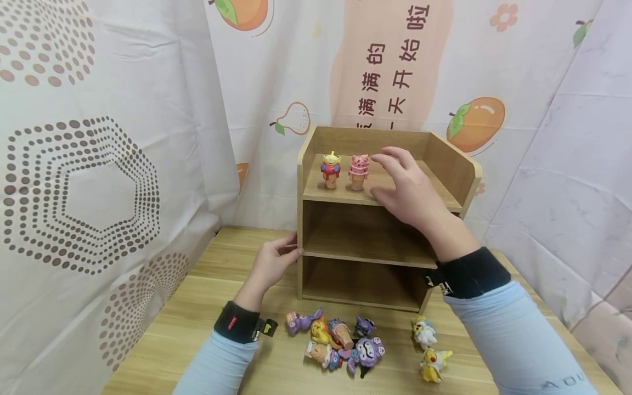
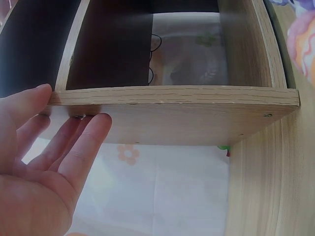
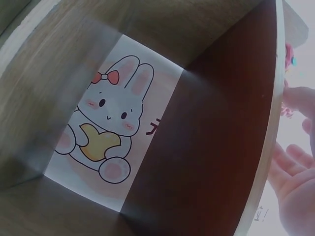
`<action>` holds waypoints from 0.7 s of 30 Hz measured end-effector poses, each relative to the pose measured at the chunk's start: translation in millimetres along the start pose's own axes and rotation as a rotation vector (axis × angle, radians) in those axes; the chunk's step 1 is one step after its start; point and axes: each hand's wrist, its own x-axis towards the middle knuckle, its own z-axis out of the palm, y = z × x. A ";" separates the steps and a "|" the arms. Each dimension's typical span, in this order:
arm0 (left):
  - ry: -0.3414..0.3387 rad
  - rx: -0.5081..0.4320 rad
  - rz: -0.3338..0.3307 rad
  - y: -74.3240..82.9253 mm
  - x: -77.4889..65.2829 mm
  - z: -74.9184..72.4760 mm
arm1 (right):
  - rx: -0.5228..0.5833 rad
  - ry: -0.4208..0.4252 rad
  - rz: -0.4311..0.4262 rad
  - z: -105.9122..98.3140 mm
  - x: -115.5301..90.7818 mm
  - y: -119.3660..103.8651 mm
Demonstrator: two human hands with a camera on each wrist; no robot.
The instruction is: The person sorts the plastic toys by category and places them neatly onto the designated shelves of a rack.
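On the top board of a wooden shelf [image 1: 380,198], a pink ice-cream-cone figurine [image 1: 359,171] stands upright. To its left stands a red and yellow cone figurine [image 1: 331,171]. My right hand [image 1: 407,189] is just right of the pink one, thumb and fingers spread; whether a fingertip touches it I cannot tell. In the right wrist view the hand [image 3: 298,182] shows at the edge, partly cut off. Against the shelf's left side panel rests my left hand [image 1: 269,263]. Its thumb [image 2: 42,93] lies at the front edge, its extended fingers along the panel's outer face.
Several purple, yellow and cone-shaped figurines [image 1: 367,351] lie in a cluster on the wooden table [image 1: 163,340] before the shelf. Two white and yellow figurines [image 1: 432,366] lie farther right. Printed curtains [image 1: 266,71] hang behind and at both sides.
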 end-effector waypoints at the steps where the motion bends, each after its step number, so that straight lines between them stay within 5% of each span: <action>1: -0.002 -0.004 0.002 0.2 0.0 -0.1 | 0.001 0.000 0.001 -0.8 -1.5 0.2; 21: 0.001 0.006 0.000 1.2 -1.0 -0.2 | 0.028 0.056 -0.029 -7.3 -28.1 -1.2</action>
